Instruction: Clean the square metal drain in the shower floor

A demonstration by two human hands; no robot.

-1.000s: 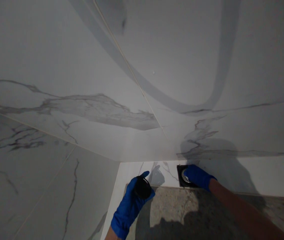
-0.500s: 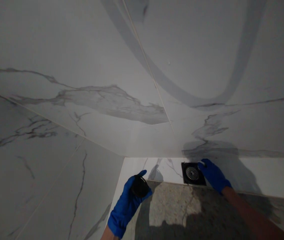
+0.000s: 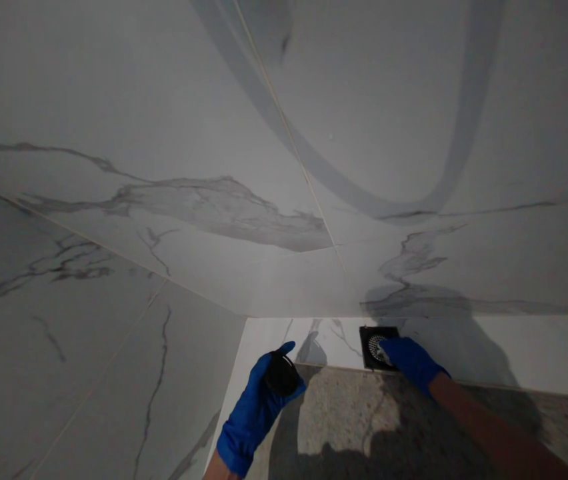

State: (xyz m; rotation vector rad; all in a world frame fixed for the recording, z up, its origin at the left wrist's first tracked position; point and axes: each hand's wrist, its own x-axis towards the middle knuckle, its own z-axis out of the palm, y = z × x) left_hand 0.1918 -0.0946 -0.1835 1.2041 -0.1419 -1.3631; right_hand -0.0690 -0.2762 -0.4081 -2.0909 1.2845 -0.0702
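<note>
Dark cap (image 3: 282, 374) gripped in left hand (image 3: 257, 415), held up, well apart from floor drain (image 3: 371, 348). Drain set in white tile (image 3: 269, 340), reached across stone ledge (image 3: 344, 420). Right hand (image 3: 411, 363) laid on drain, narrow; grip cannot be told.

Lower center of frame: 1 left gloved hand (image 3: 257, 420), 1 right gloved hand (image 3: 411, 363), 1 floor drain (image 3: 371, 347), 1 black round object (image 3: 281, 375).

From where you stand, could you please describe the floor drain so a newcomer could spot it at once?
Below the veined wall tiles, a white tiled strip runs along speckled grey stone. On it sits a square black drain with a round perforated grate, partly under the blue-gloved right hand.
</note>
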